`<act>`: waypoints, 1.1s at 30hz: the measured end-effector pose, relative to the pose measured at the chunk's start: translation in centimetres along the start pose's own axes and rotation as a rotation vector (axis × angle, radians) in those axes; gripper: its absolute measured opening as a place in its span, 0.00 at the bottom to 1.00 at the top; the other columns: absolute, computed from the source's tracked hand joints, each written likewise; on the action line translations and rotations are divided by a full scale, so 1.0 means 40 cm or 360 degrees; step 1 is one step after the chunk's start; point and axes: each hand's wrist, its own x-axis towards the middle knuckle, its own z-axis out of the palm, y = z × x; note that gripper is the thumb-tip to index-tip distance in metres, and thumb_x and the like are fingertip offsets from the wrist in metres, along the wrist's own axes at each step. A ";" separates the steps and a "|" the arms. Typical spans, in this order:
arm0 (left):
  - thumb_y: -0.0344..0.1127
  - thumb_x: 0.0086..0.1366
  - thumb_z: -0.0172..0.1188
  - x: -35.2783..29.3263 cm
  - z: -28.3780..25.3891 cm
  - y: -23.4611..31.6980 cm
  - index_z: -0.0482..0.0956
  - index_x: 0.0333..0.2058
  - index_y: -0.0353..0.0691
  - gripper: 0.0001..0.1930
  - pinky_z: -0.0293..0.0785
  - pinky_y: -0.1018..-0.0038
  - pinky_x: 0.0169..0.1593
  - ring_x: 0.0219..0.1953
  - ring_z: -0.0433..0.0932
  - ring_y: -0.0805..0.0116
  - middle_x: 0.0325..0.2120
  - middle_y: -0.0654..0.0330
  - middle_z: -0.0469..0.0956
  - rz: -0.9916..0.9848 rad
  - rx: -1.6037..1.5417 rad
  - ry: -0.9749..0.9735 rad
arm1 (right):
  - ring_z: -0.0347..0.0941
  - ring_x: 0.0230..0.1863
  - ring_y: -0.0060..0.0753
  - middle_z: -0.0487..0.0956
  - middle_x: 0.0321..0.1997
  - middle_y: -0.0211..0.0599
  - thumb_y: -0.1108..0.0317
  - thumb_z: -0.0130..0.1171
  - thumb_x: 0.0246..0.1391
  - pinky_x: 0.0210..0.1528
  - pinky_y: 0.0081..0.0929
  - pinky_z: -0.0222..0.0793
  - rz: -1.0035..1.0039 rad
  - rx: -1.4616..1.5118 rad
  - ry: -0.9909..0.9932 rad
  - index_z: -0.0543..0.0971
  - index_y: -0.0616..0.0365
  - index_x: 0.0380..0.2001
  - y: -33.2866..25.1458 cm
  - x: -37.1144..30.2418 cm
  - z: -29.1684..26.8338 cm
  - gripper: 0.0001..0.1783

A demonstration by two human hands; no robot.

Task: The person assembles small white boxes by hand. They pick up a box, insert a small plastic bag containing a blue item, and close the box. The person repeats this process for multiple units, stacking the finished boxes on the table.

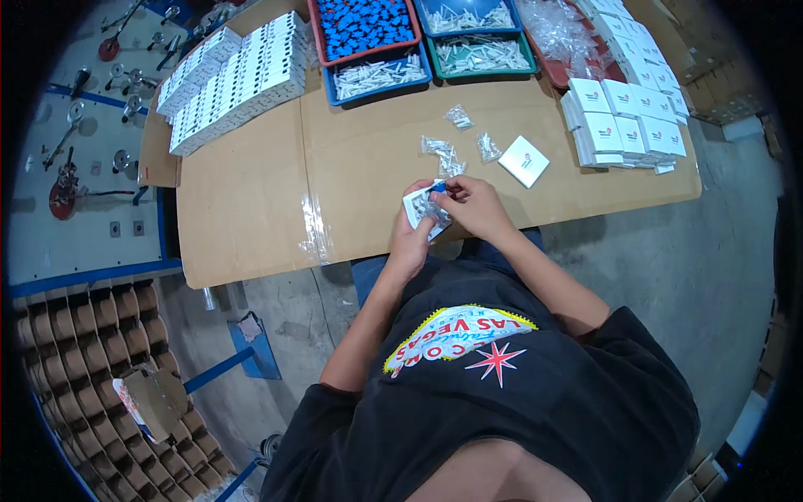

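Observation:
Close to the table's near edge, my left hand (408, 244) holds a small white box (413, 204), tilted, with its thumb over the front. Clear plastic shows inside the box, and a small blue piece (437, 189) is at its top. My right hand (475, 206) is closed at the box's upper right, fingers pinched beside the blue piece; what they grip is hidden. Just beyond my hands lie small clear bags of white parts (443, 154), one more bag (488, 147) to the right and another (458, 116) farther off. A flat white square box (524, 161) rests right of them.
The table is covered with cardboard (251, 201). At the back stand a red tray (313, 25) of blue pieces and several trays of white plugs (381, 77). White boxes are stacked at left (242, 79) and right (615, 125). A red tray (555, 71) holds clear bags.

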 end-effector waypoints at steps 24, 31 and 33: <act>0.14 0.63 0.47 -0.051 0.047 0.048 0.67 0.57 0.37 0.24 0.66 0.71 0.63 0.58 0.71 0.64 0.53 0.54 0.72 0.0562 0.0643 0.0498 | 0.78 0.42 0.18 0.85 0.39 0.35 0.74 0.59 0.65 0.45 0.21 0.74 -0.0213 0.0473 0.0024 0.81 0.70 0.49 -0.071 -0.013 0.123 0.12; 0.17 0.66 0.46 -0.035 -0.137 0.115 0.62 0.63 0.40 0.27 0.72 0.66 0.60 0.57 0.72 0.63 0.53 0.53 0.71 0.0718 0.0799 0.1218 | 0.77 0.38 0.16 0.84 0.38 0.31 0.66 0.62 0.65 0.39 0.19 0.74 -0.0012 0.0532 0.0207 0.82 0.65 0.47 -0.045 -0.016 0.032 0.13; 0.15 0.64 0.45 -0.049 -0.166 0.105 0.61 0.63 0.40 0.28 0.75 0.66 0.57 0.55 0.74 0.62 0.53 0.52 0.72 0.0772 0.0502 0.1203 | 0.77 0.38 0.15 0.83 0.37 0.30 0.66 0.62 0.65 0.38 0.20 0.74 0.0232 0.0467 0.0181 0.82 0.64 0.47 -0.004 -0.028 -0.021 0.13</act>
